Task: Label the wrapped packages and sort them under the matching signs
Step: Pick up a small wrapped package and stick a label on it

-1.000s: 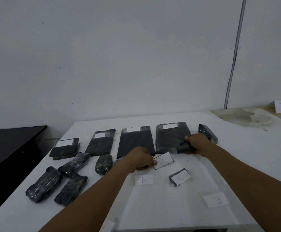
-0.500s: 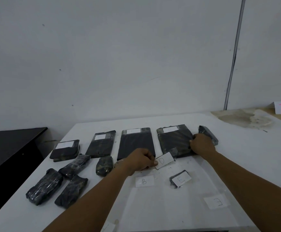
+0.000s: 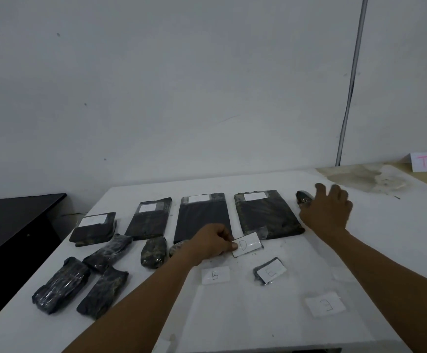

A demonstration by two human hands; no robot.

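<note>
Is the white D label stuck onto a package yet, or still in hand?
Still in hand: the left hand pinches the white D label by its edge, just in front of the large flat black wrapped package.

White tabletop [image 3: 385, 250] against a grey wall. Back row: four flat dark packages, each with a white label at its far end; the rightmost flat package [image 3: 266, 215] lies just left of the right hand [image 3: 327, 212]. Right hand hovers with fingers spread, partly covering a small dark bundle [image 3: 303, 198]. Left hand [image 3: 212, 242] pinches a white D card [image 3: 246, 244] at its left edge. Nearer: B sign [image 3: 215, 275], a small package with an E label [image 3: 270, 271], and an E sign [image 3: 325, 304]. Several rolled dark bundles lie at left, including one at the near left [image 3: 59, 285].
</note>
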